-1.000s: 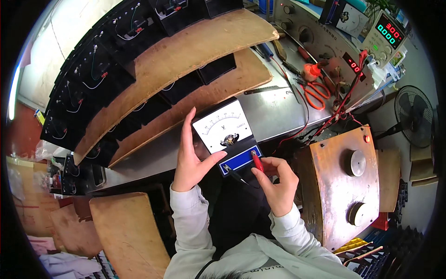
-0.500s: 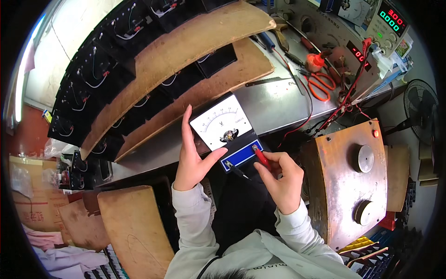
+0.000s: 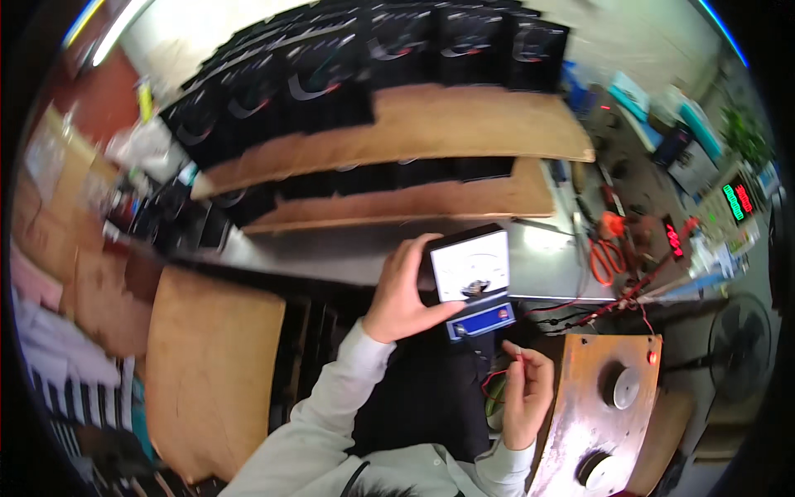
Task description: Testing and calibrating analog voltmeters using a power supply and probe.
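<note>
My left hand (image 3: 400, 302) grips a black panel meter (image 3: 470, 263) with a white dial, fingers around its left side and thumb across the lower front. A black clip lead (image 3: 465, 331) hangs from the left terminal on its blue strip (image 3: 487, 318). My right hand (image 3: 530, 402) is lower and to the right, apart from the meter, its fingers closed on a red clip lead (image 3: 520, 358). The picture is somewhat blurred, so small detail on the terminals is hard to tell.
Two tiers of wooden boards (image 3: 464, 124) carry rows of black housings (image 3: 327, 79) on the steel bench (image 3: 538, 248). Orange scissors (image 3: 604, 261), tools and a power supply (image 3: 737, 203) sit at the right. A knobbed metal box (image 3: 604, 439) and a fan (image 3: 737, 348) stand right; a board (image 3: 211, 373) lies left.
My right hand has drawn the red clip off the meter's right terminal, down and rightward. My left hand and meter moved slightly rightward in view, and the whole view has shifted.
</note>
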`<state>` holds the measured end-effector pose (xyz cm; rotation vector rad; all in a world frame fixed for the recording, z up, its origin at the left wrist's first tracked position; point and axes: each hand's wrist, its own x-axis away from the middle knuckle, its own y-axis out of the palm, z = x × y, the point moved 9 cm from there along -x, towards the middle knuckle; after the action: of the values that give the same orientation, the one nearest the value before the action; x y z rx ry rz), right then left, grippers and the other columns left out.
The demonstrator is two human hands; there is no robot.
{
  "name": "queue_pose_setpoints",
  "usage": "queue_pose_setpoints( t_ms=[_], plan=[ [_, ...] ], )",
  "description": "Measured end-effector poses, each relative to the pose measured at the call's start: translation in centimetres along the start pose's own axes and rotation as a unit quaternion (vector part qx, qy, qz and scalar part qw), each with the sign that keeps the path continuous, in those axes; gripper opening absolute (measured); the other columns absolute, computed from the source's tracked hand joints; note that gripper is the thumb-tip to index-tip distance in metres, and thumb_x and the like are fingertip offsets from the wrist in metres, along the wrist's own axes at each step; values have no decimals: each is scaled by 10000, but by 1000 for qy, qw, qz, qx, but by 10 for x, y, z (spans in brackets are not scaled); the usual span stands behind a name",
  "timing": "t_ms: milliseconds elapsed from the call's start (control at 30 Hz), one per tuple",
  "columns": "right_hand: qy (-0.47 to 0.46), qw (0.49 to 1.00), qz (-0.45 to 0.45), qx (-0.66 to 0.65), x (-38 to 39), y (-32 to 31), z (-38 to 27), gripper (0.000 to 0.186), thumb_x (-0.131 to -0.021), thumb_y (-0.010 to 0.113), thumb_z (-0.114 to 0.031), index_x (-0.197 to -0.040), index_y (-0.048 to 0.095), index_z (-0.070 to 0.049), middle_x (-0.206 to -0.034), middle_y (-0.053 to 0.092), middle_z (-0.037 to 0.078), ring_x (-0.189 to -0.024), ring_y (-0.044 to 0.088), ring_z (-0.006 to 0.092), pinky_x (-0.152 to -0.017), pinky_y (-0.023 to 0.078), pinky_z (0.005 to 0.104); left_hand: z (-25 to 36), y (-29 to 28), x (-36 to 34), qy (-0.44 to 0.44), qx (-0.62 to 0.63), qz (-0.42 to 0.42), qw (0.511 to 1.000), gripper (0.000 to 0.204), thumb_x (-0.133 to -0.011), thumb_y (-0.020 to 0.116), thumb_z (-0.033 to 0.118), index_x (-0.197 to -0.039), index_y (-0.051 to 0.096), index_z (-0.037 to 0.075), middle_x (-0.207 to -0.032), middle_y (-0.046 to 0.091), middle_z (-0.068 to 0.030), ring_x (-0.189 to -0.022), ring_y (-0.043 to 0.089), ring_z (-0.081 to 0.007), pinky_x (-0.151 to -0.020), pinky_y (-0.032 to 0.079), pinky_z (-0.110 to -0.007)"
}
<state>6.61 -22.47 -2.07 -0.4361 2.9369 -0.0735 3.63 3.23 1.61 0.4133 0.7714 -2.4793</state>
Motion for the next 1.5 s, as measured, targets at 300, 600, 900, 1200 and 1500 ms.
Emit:
queue_pose_setpoints(
  t_ms=[300, 600, 900, 1200, 1500],
  plan=[
    [-27, 959, -259, 111, 53, 84, 8, 182, -773, 819, 15, -898, 688, -1, -761, 641, 56, -669, 537, 131, -594, 412, 252, 63, -202, 168, -155, -440, 263, 845, 786, -605, 837, 171, -1310, 521, 27, -1130, 544, -187, -1065, 513, -384, -922, 438, -469],
    [1, 955, -247, 164, 17, 92, 52, 155, -910, 770, -92, -924, 648, 2, -784, 549, -55, -696, 426, 39, -621, 358, 185, 103, -325, 408, -524, -520, 110, 666, 847, -577, 845, 225, -1346, 527, 68, -1222, 623, -219, -1162, 584, -409, -1009, 435, -536],
    [-60, 946, -220, 230, -2, 58, 48, 186, -845, 807, -99, -912, 688, 27, -696, 593, 44, -628, 475, 95, -567, 423, 260, 125, -327, 364, -572, -578, 13, 582, 963, -555, 928, 283, -1418, 528, 128, -1286, 646, -161, -1253, 562, -371, -1114, 275, -676],
    [-142, 945, -157, 250, 22, 42, -12, 199, -727, 851, -72, -867, 731, 4, -724, 684, 131, -615, 670, 245, -569, 520, 322, 153, -272, -10, 175, -489, 134, 844, 504, -810, 800, 178, -1261, 640, 18, -1221, 615, -162, -1157, 568, -359, -998, 456, -421],
    [-140, 942, -154, 264, 49, 29, 0, 165, -812, 803, -141, -917, 711, -55, -808, 703, 146, -739, 696, 323, -657, 543, 399, 61, -280, -178, 184, -399, 126, 890, 349, -852, 741, 303, -1114, 742, 72, -992, 727, -96, -947, 705, -280, -853, 518, -384]
  ],
)
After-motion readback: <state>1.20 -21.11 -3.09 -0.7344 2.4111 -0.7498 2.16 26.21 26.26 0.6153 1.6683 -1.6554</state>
